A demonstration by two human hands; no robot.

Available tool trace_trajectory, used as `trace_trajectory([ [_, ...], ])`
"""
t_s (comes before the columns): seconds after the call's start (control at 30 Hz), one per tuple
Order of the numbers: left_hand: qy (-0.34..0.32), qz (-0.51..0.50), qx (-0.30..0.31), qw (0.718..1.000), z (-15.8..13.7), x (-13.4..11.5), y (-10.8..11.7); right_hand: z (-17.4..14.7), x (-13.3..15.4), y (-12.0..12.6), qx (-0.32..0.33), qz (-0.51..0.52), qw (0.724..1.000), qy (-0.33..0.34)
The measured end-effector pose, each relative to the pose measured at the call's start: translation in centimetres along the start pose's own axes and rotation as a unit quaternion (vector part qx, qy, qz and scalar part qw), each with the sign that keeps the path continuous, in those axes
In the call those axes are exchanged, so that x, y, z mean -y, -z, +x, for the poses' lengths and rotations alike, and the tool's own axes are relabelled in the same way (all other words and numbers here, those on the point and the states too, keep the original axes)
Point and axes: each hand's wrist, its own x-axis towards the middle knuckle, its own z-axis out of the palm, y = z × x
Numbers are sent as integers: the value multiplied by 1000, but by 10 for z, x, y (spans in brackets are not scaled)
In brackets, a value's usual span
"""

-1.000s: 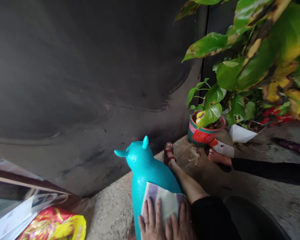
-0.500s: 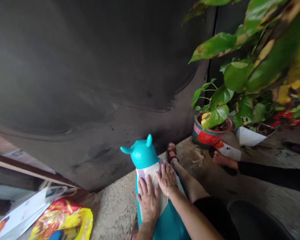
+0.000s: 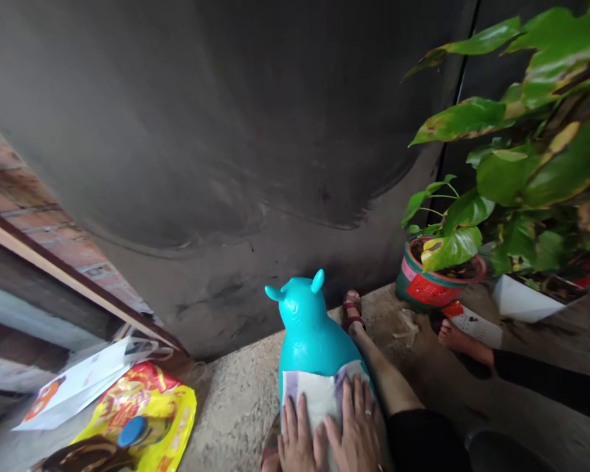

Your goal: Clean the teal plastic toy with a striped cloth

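Observation:
A teal animal-shaped figure (image 3: 302,314) with two small ears stands between my legs, low in the view. Across its back lies a white cloth (image 3: 314,388) with purple bands. My left hand (image 3: 299,438) rests flat on the cloth's left part, fingers stretched out. To its right, my right hand (image 3: 354,426) lies flat on the same cloth, wearing a ring, its fingers spread a little. Both palms are partly cut off by the lower edge of the view.
A dark panel (image 3: 216,144) rises in front. Potted plants (image 3: 442,275) stand at right, near another person's bare foot (image 3: 457,337). At left lie a yellow-red packet (image 3: 177,406), a blue-capped bottle (image 3: 134,431) and a white bag (image 3: 78,393) beside a brick wall (image 3: 54,223).
Both hands and the cloth have slid back along the figure toward me, baring its neck and upper back. The camera view has shifted left, so the surroundings appear farther right.

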Motion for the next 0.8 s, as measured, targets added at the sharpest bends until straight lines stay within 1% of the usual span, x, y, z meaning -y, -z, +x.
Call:
trace_trajectory([
  [0.1, 68, -69, 55, 994, 43, -22, 21, 58, 25, 11, 20, 2, 1000, 8],
  [0.17, 89, -121, 82, 985, 76, -35, 36, 95, 38, 12, 22, 16, 999, 37],
  [0.2, 90, -142, 90, 982, 92, -40, 42, 112, 44, 12, 12, 27, 998, 59],
  [0.27, 81, -171, 92, 978, 121, -48, 51, 143, 53, 10, -29, 54, 990, 126],
  [0.33, 74, -190, 83, 975, 141, -52, 55, 167, 58, 9, -75, 76, 976, 191],
  [0.37, 72, -196, 76, 975, 148, -53, 55, 175, 60, 8, -88, 81, 970, 211],
  [0.43, 72, -199, 62, 975, 153, -52, 52, 181, 62, 6, -90, 74, 968, 223],
  [0.5, 70, -195, 51, 977, 149, -51, 48, 176, 60, 5, -84, 58, 972, 210],
  [0.6, 64, -181, 47, 980, 130, -46, 41, 146, 50, 7, -57, 30, 985, 160],
  [0.7, 40, -139, 40, 989, 97, -37, 33, 97, 36, 13, 5, -11, 995, 99],
  [0.73, 26, -121, 35, 992, 83, -32, 29, 76, 30, 13, 15, -23, 996, 87],
  [0.8, 6, -91, 26, 996, 52, -20, 20, 33, 19, 9, 0, -43, 996, 76],
])
